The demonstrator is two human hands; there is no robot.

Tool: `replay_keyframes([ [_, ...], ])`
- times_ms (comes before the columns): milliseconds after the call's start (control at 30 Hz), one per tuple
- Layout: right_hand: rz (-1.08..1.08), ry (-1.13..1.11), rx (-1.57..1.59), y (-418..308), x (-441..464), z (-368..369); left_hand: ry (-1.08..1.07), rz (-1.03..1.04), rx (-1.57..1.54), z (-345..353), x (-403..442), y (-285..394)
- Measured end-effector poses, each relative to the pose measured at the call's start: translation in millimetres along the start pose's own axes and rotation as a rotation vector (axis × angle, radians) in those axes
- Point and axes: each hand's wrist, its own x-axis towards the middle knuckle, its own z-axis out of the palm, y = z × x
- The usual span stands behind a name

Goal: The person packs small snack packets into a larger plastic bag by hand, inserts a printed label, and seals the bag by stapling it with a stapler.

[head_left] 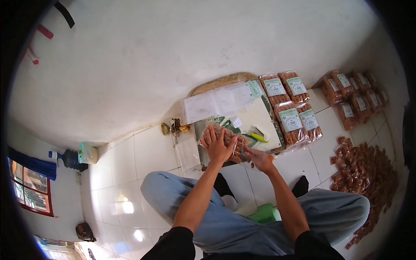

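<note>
person sits on tiled floor, knees wide, green container btwn the legs; contents can't tell. ahead of it, r hand at the near right end of clear bag, fingers curled, gap narrow; can't tell if they're pinched on the film. l hand flat on top of bag, fingers spread, not wrapped round it. bag lies on the near edge of low table, long axis slanting from far left, under l hand, to near right, at r hand. so from r hand the bulk lies left & slightly away; the right end is closer to r hand, left end to l hand. bag is full of small brown pcs; seal not clear.

just past bag on its right: yellow-green tool, type unclear, touching neither hand. farther on table: clear plastic sheets, prob flat bags, nothing seen inside, w/ green printed labels by their right end.

table's right end: filled packs, four label fronts up, brown pcs inside. well apart on right: loose pile of small brown pcs on floor, more labelled packs beyond. far left by wall: white tub & blue jug, contents n/a.
</note>
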Motion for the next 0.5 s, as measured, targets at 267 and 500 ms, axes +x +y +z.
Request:
replay_keyframes([
  [267,0.144,0.293,0.165,-40,-11,6,-0.005,-0.024,-0.042,-7,6,6],
  [500,0.186,0.228,0.163,-33,15,5,0.023,0.026,0.013,-12,7,15],
])
